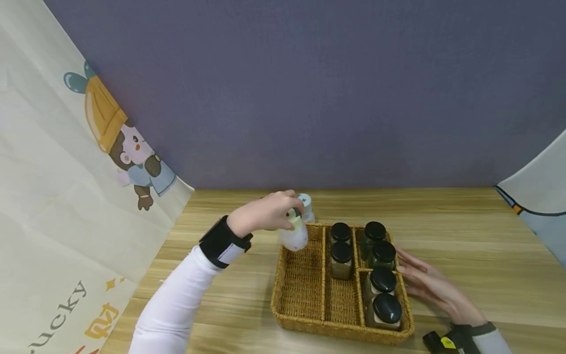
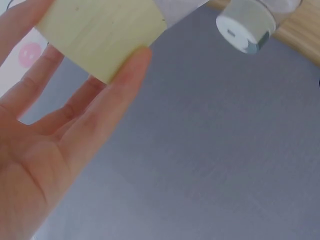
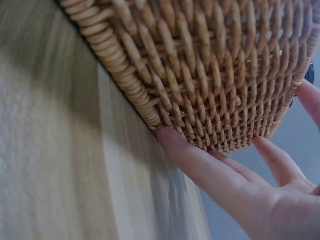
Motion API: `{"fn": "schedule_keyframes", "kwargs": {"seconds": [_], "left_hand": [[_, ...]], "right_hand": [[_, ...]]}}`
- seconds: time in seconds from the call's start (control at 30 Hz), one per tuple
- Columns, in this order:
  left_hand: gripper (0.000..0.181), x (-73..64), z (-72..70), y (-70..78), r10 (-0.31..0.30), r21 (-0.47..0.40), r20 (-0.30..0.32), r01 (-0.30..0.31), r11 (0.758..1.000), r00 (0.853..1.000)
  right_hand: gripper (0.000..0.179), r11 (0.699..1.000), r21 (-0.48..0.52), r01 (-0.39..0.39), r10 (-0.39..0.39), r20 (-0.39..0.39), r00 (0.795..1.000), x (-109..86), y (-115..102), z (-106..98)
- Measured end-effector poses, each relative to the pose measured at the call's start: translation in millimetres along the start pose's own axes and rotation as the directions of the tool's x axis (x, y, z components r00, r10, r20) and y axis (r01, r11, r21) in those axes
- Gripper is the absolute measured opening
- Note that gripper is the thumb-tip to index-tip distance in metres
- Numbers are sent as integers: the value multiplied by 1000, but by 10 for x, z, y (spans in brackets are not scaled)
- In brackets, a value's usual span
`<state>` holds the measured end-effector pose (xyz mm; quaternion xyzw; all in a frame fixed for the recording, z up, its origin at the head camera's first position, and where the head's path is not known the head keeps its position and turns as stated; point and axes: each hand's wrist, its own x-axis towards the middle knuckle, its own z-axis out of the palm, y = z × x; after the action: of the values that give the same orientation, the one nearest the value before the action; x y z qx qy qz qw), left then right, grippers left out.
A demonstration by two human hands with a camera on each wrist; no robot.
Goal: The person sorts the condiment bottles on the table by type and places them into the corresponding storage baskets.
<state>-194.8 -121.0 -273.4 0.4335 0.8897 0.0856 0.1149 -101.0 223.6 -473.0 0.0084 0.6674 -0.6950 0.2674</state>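
Note:
My left hand (image 1: 274,211) grips a whitish bottle (image 1: 295,239) by its pale yellow cap (image 2: 102,37), tilted above the back left corner of a wicker basket (image 1: 342,330). In the left wrist view, the thumb and fingers lie around that cap. On the other side, my right hand (image 1: 431,285) touches the basket's right wall (image 3: 200,75) with extended fingertips. Dark-lidded jars stand in the basket: two in the middle section (image 1: 341,252), two at the back right (image 1: 382,251) and two at the front right (image 1: 387,309). The left section (image 1: 302,285) shows bare weave.
Just behind the basket stands a bottle with a white cap (image 1: 304,199), partly covered by my left hand. A wooden table (image 1: 464,231) lies under everything, with a dark blue-grey backdrop (image 1: 331,98) at its back edge. A printed cloth (image 1: 79,221) hangs at the left.

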Motion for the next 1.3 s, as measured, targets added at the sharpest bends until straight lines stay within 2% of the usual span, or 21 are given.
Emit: {"fn": "schedule_keyframes", "kwargs": {"seconds": [0.17, 0.33, 0.6, 1.3], "left_hand": [[32, 85, 81, 10, 17, 11, 34, -17, 1000, 999], [31, 156, 171, 5, 28, 21, 41, -29, 999, 999], [31, 235, 283, -33, 31, 27, 50, -32, 999, 998], [34, 420, 548, -136, 36, 66, 77, -41, 997, 996]], "right_hand": [[66, 1000, -7, -16, 16, -6, 1000, -18, -12, 11], [67, 999, 7, -46, 46, -19, 999, -26, -23, 18], [59, 998, 26, 64, -65, 30, 997, -15, 22, -9], [64, 998, 37, 43, -44, 23, 999, -21, -3, 16]]}}
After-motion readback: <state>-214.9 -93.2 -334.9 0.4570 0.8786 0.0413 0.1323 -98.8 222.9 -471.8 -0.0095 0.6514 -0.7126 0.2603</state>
